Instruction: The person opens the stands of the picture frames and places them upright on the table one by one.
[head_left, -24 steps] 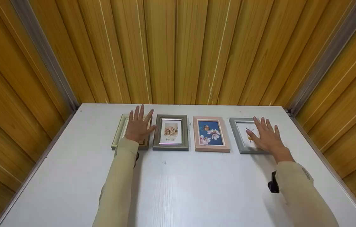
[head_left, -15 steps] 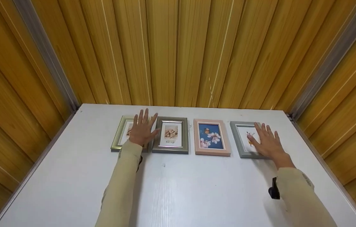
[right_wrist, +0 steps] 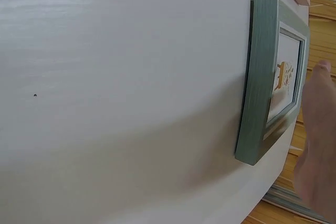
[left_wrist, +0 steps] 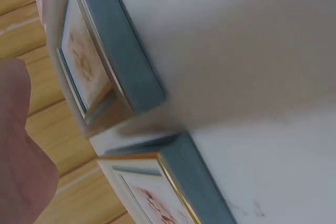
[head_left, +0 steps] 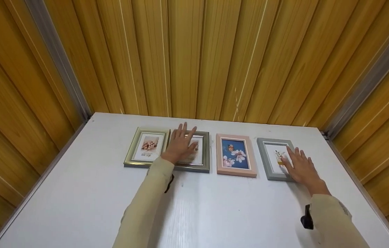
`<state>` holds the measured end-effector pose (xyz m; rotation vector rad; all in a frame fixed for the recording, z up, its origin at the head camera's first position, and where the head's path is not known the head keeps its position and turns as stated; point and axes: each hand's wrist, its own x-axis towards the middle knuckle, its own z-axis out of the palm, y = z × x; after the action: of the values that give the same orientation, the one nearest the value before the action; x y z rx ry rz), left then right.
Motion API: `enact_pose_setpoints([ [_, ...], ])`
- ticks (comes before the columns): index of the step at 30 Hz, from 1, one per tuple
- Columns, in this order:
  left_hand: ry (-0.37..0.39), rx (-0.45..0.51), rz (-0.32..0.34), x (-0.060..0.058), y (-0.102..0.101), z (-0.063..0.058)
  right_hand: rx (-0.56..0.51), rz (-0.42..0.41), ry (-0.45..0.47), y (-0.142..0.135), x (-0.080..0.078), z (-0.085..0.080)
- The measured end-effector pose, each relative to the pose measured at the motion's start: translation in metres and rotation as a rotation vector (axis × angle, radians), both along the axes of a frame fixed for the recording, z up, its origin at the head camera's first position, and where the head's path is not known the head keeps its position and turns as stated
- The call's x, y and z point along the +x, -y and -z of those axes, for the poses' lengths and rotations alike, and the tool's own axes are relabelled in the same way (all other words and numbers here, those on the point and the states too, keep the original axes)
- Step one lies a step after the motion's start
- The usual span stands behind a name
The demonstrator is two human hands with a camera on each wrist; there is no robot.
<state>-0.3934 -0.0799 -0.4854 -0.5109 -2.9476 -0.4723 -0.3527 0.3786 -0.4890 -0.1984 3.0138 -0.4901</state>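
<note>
Left hand: the left hand [head_left: 180, 146] is over the dark grey frame [head_left: 202, 156], covering its left part and some of its print; 0.8 s ago it lay mostly over the gold frame to the left.
Left fingers: straight and spread, thumb out to the side, pinching nothing; whether they touch the frame, I cannot tell.
Gold frame: the gold frame [head_left: 148, 147], partly hidden before, now shows its print; it lies at the left end of the row, just beside the dark grey one, the left wrist view showing a narrow gap.
Right hand: the right hand [head_left: 303, 168] is over the right part of the grey-green frame [head_left: 274, 159], as earlier; its fingertips, which reached the far edge, now stop short of it, and more of the plant print shows.
Right fingers: straight, a little apart, thumb toward the print, gripping nothing; contact cannot be told.
Pink frame: the pink frame [head_left: 236, 155] lies uncovered between the dark grey and grey-green ones, as before.
Tabletop: all four lie in a row on the white tabletop [head_left: 215, 210], toward its far edge; the row and that edge's right end sit lower in the head view than earlier.
</note>
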Motion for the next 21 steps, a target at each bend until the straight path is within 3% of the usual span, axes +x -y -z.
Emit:
enact_pose_setpoints([
  [6, 0.076, 0.093, 0.082, 0.008, -0.063, -0.011, 0.005, 0.008, 0.004, -0.009, 0.005, 0.012],
  [14, 0.246, 0.376, 0.297, 0.032, -0.161, -0.011, 0.003, 0.043, 0.044, -0.017, 0.008, 0.026],
  [17, 0.387, 0.576, 0.298, 0.045, -0.191, -0.007, -0.02, 0.055, 0.071, -0.012, 0.004, 0.025],
  [21, 0.609, 0.808, 0.198, 0.062, -0.222, -0.003, -0.029, 0.083, 0.094, -0.009, 0.002, 0.023],
])
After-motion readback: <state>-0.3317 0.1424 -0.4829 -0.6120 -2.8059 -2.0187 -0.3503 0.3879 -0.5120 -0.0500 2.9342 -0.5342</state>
